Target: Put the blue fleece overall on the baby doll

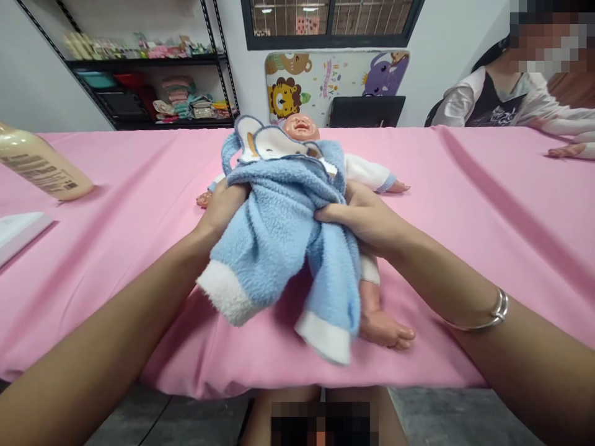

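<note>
Fluffy blue baby overalls [279, 229] with white cuffs and an animal-face bib hang between my hands. My left hand [225, 201] grips their left side near the waist, its fingertips hidden by the cloth. On the other side my right hand [360, 214] pinches the fabric, thumb on top. Beneath the overalls a baby doll [302, 127] lies on its back, head toward the far edge. Its white sleeve, both small hands and one bare foot show; most of its body is covered.
A pink cloth covers the table [465, 248]. At the left lie a lotion bottle [41, 161] and a white flat object [21, 235]. Behind stand a shelf rack [149, 62] and a black screen [367, 111]. Another person [497, 99] sits at the far right, arms on the table.
</note>
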The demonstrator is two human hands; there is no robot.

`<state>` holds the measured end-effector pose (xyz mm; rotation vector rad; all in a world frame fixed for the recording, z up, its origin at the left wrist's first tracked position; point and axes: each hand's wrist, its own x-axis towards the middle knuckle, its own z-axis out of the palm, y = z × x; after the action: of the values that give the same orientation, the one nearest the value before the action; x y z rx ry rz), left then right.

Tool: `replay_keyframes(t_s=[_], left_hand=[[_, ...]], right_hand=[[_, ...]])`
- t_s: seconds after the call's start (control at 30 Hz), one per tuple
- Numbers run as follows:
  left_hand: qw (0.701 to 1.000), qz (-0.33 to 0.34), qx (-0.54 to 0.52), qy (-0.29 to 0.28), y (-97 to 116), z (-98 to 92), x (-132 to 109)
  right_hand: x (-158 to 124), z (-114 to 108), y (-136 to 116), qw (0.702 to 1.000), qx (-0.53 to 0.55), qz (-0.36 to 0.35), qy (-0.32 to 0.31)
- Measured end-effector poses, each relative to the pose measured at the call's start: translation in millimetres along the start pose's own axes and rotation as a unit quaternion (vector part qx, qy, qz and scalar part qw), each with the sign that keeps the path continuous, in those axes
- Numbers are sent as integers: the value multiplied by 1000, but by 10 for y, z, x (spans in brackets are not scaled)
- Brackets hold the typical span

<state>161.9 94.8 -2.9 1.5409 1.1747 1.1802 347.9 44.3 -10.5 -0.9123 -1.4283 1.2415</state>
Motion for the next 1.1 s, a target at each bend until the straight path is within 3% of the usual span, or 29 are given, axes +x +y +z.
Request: replay_keyframes(t_s=[0.1,0.2,0.33,0.43,0.57,0.7,0.83,0.97,1.1], left_hand=[[995,-19,-84,-48,-57,56,3],[993,0,-105,-62,-159,84,17],[998,53,-23,2,-253,50,76],[996,37,61,46,-258,34,141],[994,-7,110,0,-231,65,284],[989,-41,138,-32,-271,103,417],[995,-7,96,-34,-376,108,423],[995,-40,71,-52,-448,17,432],[995,-56,61,-46,-475,-122,512]], right_hand=[[31,-73,17,976,-178,-122,-15],[84,-153,38,947,-264,-180,6],[217,-242,59,940,-281,-172,92],[357,-264,96,941,-290,-133,111],[495,-229,207,926,-358,-104,62],[490,-186,308,900,-418,-104,74],[400,-147,306,909,-395,-114,73],[344,-149,261,917,-370,-103,107],[348,-262,239,960,-217,-52,167]])
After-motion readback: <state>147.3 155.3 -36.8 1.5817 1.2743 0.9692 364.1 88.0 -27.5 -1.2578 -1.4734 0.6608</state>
